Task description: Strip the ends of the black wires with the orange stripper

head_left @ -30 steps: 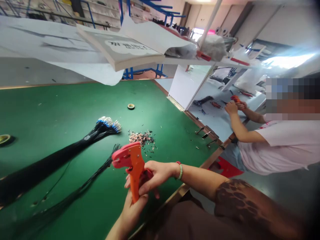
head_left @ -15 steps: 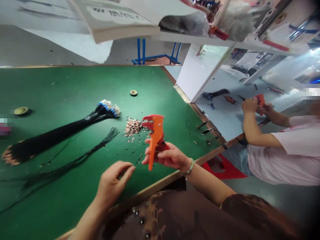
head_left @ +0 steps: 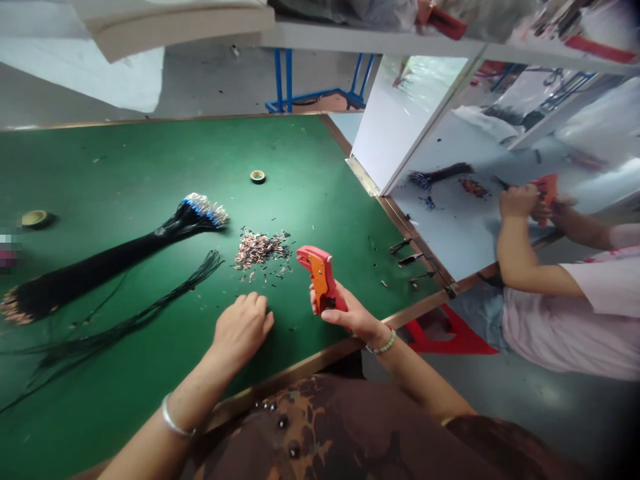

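My right hand (head_left: pixel 350 313) is wrapped around the handles of an orange and red wire stripper (head_left: pixel 320 273), held above the green table with its jaw end up and to the left. To its left, my left hand (head_left: pixel 243 330) is at the tabletop, back upward and fingers curled; whatever they may hold is hidden. A pile of copper-and-black wire scraps (head_left: pixel 260 250) lies just beyond both hands. Left of the pile stretches a thick bundle of black wires (head_left: pixel 115 263), with pale metal and blue ends. A thinner bunch of black wires (head_left: pixel 150 317) lies nearer my left hand.
Two tape rolls (head_left: pixel 257 177) (head_left: pixel 36 219) sit on the green table (head_left: pixel 165 157). Black clips (head_left: pixel 410 259) line its right edge. A white upright panel (head_left: pixel 405 120) stands at the far right corner. Beyond it, a co-worker's hands (head_left: pixel 520 200) hold another orange-red tool.
My right hand has turned the wire stripper and moved it slightly right and down, away from the scraps. My left hand has rolled palm down, its fingers now curled under. The view has shifted.
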`<state>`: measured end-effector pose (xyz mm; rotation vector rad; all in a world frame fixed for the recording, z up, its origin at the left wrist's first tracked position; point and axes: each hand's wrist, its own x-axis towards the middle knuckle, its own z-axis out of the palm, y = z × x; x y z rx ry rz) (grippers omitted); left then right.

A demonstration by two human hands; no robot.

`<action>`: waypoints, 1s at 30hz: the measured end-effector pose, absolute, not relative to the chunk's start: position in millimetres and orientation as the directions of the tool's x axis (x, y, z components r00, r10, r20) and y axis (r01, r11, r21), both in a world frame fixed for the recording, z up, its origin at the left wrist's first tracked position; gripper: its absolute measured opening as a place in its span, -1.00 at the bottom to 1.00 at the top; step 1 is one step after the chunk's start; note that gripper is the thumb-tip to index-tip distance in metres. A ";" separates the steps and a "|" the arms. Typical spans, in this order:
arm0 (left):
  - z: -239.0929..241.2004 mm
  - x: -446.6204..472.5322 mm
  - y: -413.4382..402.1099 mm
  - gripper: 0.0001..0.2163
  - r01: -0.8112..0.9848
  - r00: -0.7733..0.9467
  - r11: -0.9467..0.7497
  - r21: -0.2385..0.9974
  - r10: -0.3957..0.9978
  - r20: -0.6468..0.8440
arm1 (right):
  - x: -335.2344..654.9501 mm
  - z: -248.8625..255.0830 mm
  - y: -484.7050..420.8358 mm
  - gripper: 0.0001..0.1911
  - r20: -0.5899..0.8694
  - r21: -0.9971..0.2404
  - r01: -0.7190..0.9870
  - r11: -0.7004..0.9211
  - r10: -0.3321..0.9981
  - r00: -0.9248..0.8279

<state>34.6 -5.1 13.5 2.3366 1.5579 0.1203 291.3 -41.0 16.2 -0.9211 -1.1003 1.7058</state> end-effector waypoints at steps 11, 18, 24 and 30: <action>33.5 17.8 11.2 -0.82 0.530 0.195 -0.023 0.848 0.976 -0.096 | 269.7 15.6 -18.4 -0.47 -0.077 -0.949 -0.242 -0.201 0.894 -0.442; 33.1 35.3 -1.9 -0.77 0.009 0.064 0.135 0.991 0.989 -0.135 | 218.9 15.1 5.1 -0.54 -0.051 -0.981 -0.160 -0.109 0.942 -0.331; 21.3 38.0 1.4 -0.74 -0.274 0.028 0.206 0.939 0.978 -0.207 | 205.4 11.1 13.3 -0.71 -0.021 -0.997 -0.066 -0.042 0.954 -0.298; 13.7 30.1 5.1 -0.71 -0.383 0.039 0.258 0.887 0.964 -0.264 | 199.7 5.8 22.8 -0.66 -0.084 -0.993 -0.053 -0.108 0.939 -0.335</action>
